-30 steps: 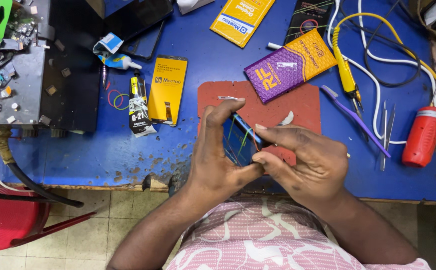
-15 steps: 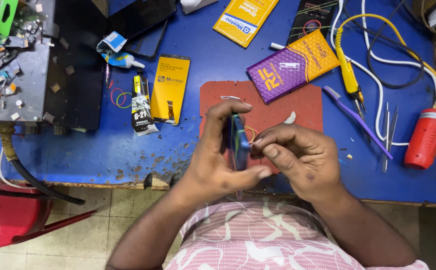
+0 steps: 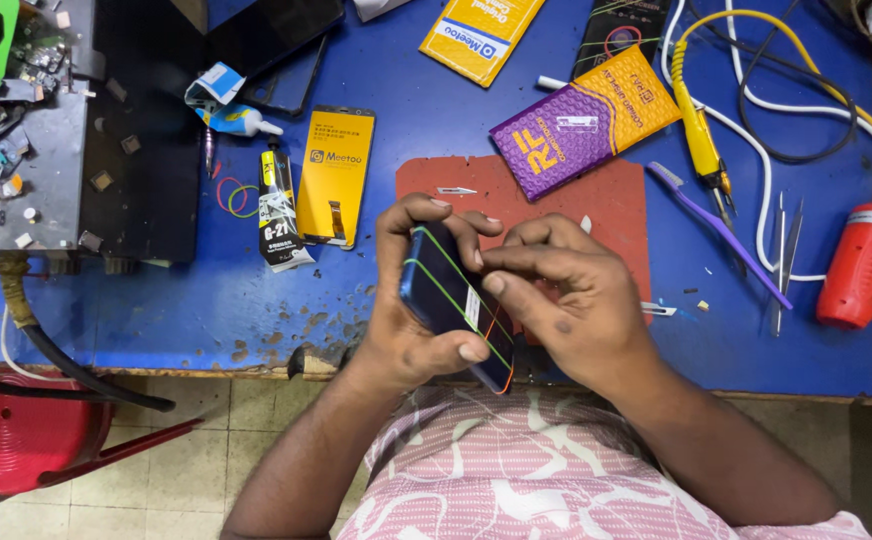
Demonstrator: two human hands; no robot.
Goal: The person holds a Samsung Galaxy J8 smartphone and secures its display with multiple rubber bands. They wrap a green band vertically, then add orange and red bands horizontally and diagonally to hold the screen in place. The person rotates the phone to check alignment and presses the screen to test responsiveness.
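Since half a second ago the smartphone (image 3: 453, 303) has turned from nearly edge-on to lie more slanted, its dark back now facing the camera, and both hands have shifted slightly toward the near edge of the red work mat (image 3: 616, 200). The left hand (image 3: 411, 320) wraps the phone, thumb pressed on its lower long edge and fingers curled over the top end. The right hand (image 3: 566, 305) has its fingers drawn narrow, index and thumb pinching at the phone's right edge, where thin rubber bands (green and orange) cross the body. The phone hovers over the mat's near left corner, just above the table edge. Left of the mat lie a yellow parts packet (image 3: 335, 175) and a black glue tube (image 3: 276, 215). At the mat's far right corner rests a purple packet (image 3: 581, 120); right of the mat lie a purple brush (image 3: 721, 232), tweezers (image 3: 784, 260) and a red canister (image 3: 859, 265).
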